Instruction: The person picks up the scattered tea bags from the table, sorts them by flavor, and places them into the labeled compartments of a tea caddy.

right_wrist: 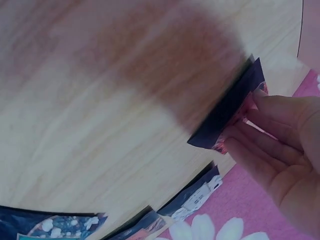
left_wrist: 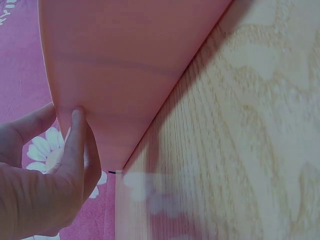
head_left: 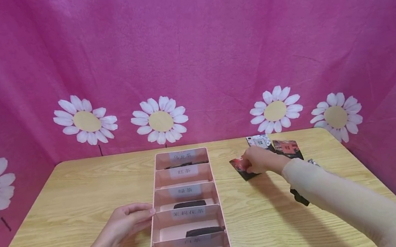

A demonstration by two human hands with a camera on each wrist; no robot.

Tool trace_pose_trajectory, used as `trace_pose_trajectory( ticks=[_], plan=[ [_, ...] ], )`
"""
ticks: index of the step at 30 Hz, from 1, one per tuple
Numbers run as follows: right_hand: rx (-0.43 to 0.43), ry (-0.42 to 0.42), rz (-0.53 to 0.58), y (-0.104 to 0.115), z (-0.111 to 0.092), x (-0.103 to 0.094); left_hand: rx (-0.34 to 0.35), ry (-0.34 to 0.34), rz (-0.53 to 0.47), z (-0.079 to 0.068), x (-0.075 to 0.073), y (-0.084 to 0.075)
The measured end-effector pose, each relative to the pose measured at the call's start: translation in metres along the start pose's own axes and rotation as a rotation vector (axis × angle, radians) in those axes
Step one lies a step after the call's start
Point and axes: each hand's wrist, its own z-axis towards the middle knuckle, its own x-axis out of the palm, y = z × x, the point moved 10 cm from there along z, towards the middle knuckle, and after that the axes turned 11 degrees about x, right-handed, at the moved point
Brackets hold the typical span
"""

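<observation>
A long pink box [head_left: 151, 228] with several compartments in a row stands on the table, a label in Chinese characters in each. Black tea packets lie in most compartments; in the second from the back I see none. My left hand [head_left: 130, 221] holds the box's left wall; in the left wrist view one digit is at the rim and another lies against the outside. To the right of the box, my right hand [head_left: 259, 159] pinches a red and black tea packet [right_wrist: 225, 112] between thumb and fingers. The packet is tilted, close to the table top.
Beyond the right hand lie a white-patterned packet [head_left: 260, 141] and a red-patterned packet [head_left: 288, 148]. Another dark packet [head_left: 300, 198] is partly hidden under the right forearm. A pink cloth with daisies [head_left: 188, 56] hangs behind the wooden table [head_left: 66, 194].
</observation>
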Motion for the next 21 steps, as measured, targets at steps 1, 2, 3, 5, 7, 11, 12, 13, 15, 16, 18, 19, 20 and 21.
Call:
trace_pose_trajectory(
  ticks=[1, 2, 3, 5, 7, 11, 12, 13, 15, 16, 18, 19, 20, 21],
  plan=[
    [0.0, -0.006, -0.002, 0.002, -0.002, -0.001, 0.002, 0.002, 0.002, 0.0, 0.0, 0.0],
    [0.003, -0.009, 0.004, 0.003, -0.005, -0.001, 0.005, 0.004, 0.005, 0.0, 0.0, 0.0],
    [0.008, -0.013, 0.01, 0.004, -0.007, -0.002, 0.008, 0.005, 0.008, 0.0, 0.0, 0.0],
    [-0.004, -0.032, 0.008, 0.009, -0.013, -0.004, 0.01, 0.005, 0.012, 0.0, 0.0, -0.001],
    [-0.011, -0.041, 0.008, 0.013, -0.017, -0.004, 0.009, 0.003, 0.016, 0.0, 0.0, -0.001],
    [-0.013, -0.037, 0.019, 0.021, -0.027, -0.003, 0.003, 0.001, 0.023, 0.0, 0.0, -0.001],
    [-0.012, -0.036, 0.019, 0.023, -0.029, -0.003, 0.004, 0.004, 0.023, 0.0, 0.0, -0.001],
    [-0.005, -0.032, 0.026, 0.024, -0.031, -0.002, 0.007, 0.007, 0.023, 0.0, 0.001, -0.001],
    [0.001, -0.028, 0.031, 0.028, -0.035, -0.001, 0.008, 0.007, 0.022, 0.0, 0.001, -0.001],
    [0.001, -0.029, 0.033, 0.03, -0.037, -0.001, 0.006, 0.005, 0.022, 0.0, 0.001, -0.001],
    [-0.007, -0.033, 0.039, 0.034, -0.041, -0.001, 0.007, 0.006, 0.021, 0.0, 0.001, -0.001],
    [-0.008, -0.032, 0.04, 0.035, -0.042, -0.001, 0.006, 0.004, 0.021, 0.0, 0.0, -0.001],
    [-0.01, -0.03, 0.043, 0.036, -0.044, -0.001, 0.005, 0.003, 0.021, 0.0, 0.0, -0.001],
    [-0.014, -0.03, 0.044, 0.037, -0.044, -0.001, 0.004, 0.002, 0.019, 0.0, 0.0, -0.001]
  ],
)
